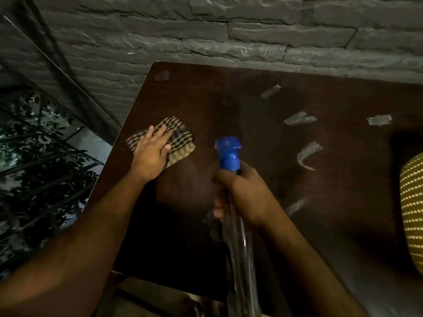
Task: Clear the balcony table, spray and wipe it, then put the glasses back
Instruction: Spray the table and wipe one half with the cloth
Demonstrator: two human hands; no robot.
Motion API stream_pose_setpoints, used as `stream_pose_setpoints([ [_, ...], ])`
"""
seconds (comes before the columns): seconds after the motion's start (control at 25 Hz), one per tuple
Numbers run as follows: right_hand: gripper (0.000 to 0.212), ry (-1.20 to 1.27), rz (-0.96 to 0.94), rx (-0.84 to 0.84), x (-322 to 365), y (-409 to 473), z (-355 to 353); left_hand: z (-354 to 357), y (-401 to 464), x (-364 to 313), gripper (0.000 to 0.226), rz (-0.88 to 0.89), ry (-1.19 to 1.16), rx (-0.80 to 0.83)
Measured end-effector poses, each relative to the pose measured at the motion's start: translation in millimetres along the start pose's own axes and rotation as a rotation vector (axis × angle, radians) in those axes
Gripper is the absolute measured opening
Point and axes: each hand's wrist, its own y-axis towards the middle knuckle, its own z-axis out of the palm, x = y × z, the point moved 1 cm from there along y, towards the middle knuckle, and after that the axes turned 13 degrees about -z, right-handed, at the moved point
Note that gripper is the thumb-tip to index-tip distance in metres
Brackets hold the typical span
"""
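The left hand (pixel 152 152) lay flat, fingers straight, pressing the checked cloth (pixel 180 143) on the dark table (pixel 251 106). The right hand (pixel 242 193) was wrapped around the spray bottle (pixel 230 154). The bottle's long body pointed away from the person, its blue nozzle just right of the cloth. No glasses showed. The left hand was nearer for wiping.

I am seeing through a single wide-angle camera riding on the person's head, looking forward and steeply down at the dark worktop (pixel 263 106) from close above. It is facing a stone wall (pixel 206 30) behind the far edge, with both forearms reaching in from below.
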Motion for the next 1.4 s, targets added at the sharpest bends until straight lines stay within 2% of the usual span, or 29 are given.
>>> stream_pose_setpoints([
  [0.24,0.015,-0.032,-0.003,0.021,29.9,41.7,-12.5,-8.4,31.0,3.4,0.044,0.031,-0.018,-0.020],
  [0.4,0.024,-0.034,0.029,0.036,47.3,77.8,-16.6,-17.5,80.5,-0.8,0.046,0.004,-0.010,-0.007],
  [0.72,0.025,0.019,0.017,-0.019,63.4,137.7,-8.4,-26.1,187.0,-21.4,0.049,0.005,0.005,-0.069],
  [0.88,0.022,-0.018,-0.005,-0.086,71.8,162.2,-7.2,-18.6,193.0,-26.6,0.048,0.029,0.062,-0.172],
  [1.08,0.022,-0.047,-0.002,-0.148,81.3,180.3,-16.7,-18.8,218.9,-40.4,0.044,0.164,0.028,-0.128],
  [1.2,0.023,-0.067,-0.024,-0.162,86.3,188.7,-26.1,-20.8,234.8,-61.6,0.039,0.155,-0.001,-0.152],
  [1.32,0.014,-0.067,-0.025,-0.153,95.1,196.8,-35.8,-28.7,247.3,-74.6,0.034,0.173,0.137,-0.230],
  [1.4,0.014,-0.082,-0.015,-0.138,99.1,203.5,-39.1,-34.2,255.9,-83.0,0.038,0.124,0.148,-0.167],
])
